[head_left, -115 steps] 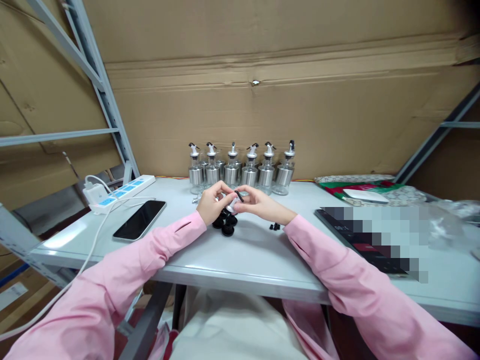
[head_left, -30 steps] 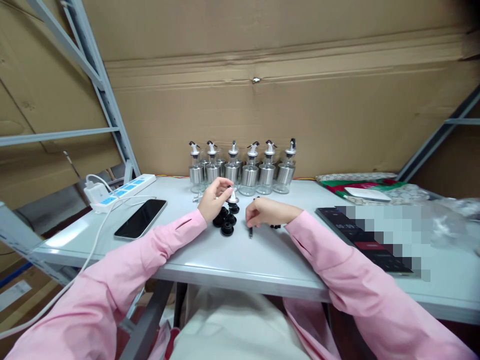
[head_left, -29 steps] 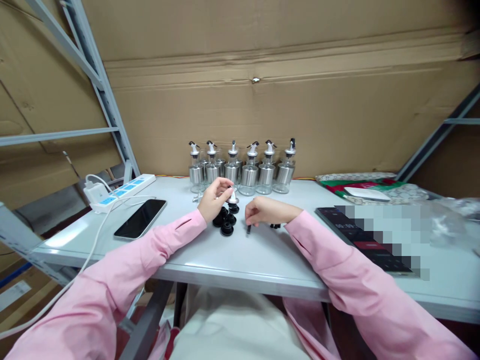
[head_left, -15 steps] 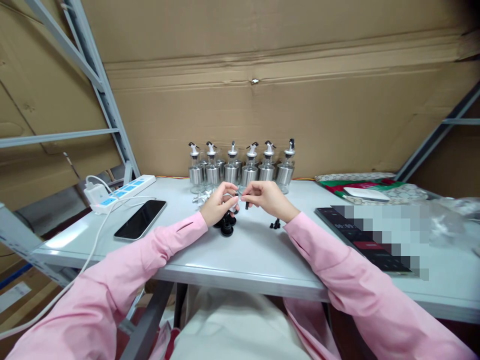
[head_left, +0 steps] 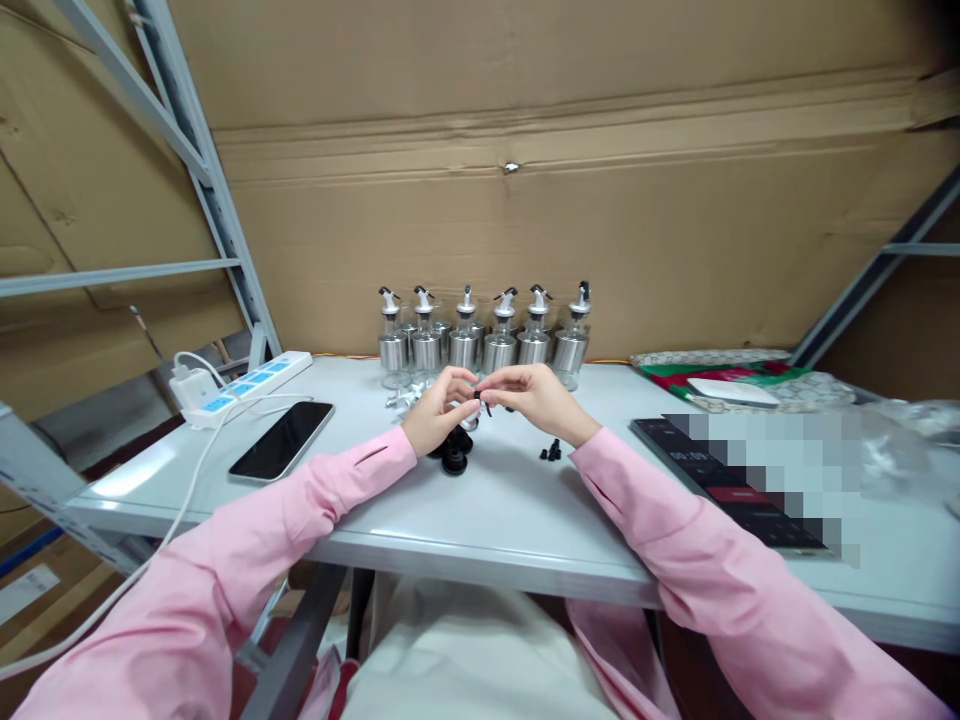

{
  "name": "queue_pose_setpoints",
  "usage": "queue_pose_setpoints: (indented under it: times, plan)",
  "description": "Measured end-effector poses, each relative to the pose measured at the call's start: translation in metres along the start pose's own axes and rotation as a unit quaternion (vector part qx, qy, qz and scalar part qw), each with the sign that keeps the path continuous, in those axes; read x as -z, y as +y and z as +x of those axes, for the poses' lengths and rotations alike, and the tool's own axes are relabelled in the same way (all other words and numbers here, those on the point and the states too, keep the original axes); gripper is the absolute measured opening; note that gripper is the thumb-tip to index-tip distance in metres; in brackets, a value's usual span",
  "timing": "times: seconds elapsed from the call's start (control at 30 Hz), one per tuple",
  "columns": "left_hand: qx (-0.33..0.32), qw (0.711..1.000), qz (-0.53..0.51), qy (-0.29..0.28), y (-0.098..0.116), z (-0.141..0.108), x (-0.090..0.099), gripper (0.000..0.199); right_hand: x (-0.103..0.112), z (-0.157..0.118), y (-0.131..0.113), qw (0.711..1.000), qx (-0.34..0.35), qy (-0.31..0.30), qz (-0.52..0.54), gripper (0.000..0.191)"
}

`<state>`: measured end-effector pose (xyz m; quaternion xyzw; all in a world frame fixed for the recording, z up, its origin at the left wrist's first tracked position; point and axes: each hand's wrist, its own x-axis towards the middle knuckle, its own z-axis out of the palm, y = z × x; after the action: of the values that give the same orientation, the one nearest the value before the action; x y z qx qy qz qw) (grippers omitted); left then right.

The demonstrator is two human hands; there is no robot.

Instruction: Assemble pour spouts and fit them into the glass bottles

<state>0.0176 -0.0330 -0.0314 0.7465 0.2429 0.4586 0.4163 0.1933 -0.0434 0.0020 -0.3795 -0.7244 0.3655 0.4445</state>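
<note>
My left hand (head_left: 433, 412) is closed around a white pour spout (head_left: 472, 422), mostly hidden by the fingers. A small black lever (head_left: 484, 403) sits at the spout's top between both hands' fingertips. My right hand (head_left: 534, 398) pinches toward it, thumb and forefinger meeting my left fingertips. Black round stoppers (head_left: 454, 458) lie on the table just below my left hand. More white spout parts (head_left: 401, 398) are behind that hand, partly covered. Small black pieces (head_left: 551, 451) lie in a little group under my right wrist.
Several glass-and-steel oil bottles (head_left: 499, 348) with spouts stand in rows at the back against cardboard. A phone (head_left: 282, 440) and a power strip (head_left: 255, 385) lie left. At right are a dark tablet-like screen (head_left: 686, 455), a white box-like item (head_left: 733, 391) and clear plastic bags (head_left: 892, 450).
My right hand has come in closer to my left. The black lever, which hung downward from the right fingers, is now tilted against the white spout.
</note>
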Motion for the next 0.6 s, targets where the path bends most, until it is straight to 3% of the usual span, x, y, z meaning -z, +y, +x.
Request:
queue_pose_setpoints:
  times: [0.23, 0.43, 0.6]
  plan:
    - [-0.004, 0.999, 0.031, 0.019, -0.0025, -0.001, -0.0002, 0.027, 0.0011, -0.0012, -0.0025, 0.999, 0.02, -0.01, -0.031, 0.022]
    - [0.001, 0.997, 0.044, 0.062, 0.0015, 0.0006, 0.0005, 0.026, 0.0005, -0.0013, -0.0039, 1.0, 0.023, -0.011, 0.006, 0.023]
    - [0.012, 0.997, 0.046, 0.063, 0.0036, 0.0008, 0.0012, 0.024, -0.0003, -0.0012, -0.0037, 0.999, 0.008, 0.001, 0.033, 0.025]
